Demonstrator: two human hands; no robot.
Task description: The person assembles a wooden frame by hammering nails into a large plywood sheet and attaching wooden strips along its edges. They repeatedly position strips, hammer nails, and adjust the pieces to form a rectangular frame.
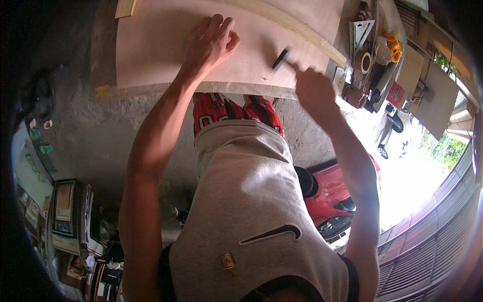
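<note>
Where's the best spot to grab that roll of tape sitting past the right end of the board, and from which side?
Take the roll of tape across its outer rim, coming straight down from above. It appears to lie flat with its open hole facing up, so the round wall is free to pinch. A metal triangular square and other clutter crowd it, so a sideways approach looks awkward.

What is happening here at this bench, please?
A person leans over a large plywood sheet. The left hand rests on the sheet with curled fingers. The right hand holds a dark marker with its tip near the sheet's surface, close to a long wooden strip that lies on the sheet. To the right lie a metal triangle square and a roll of tape among other clutter.
</note>
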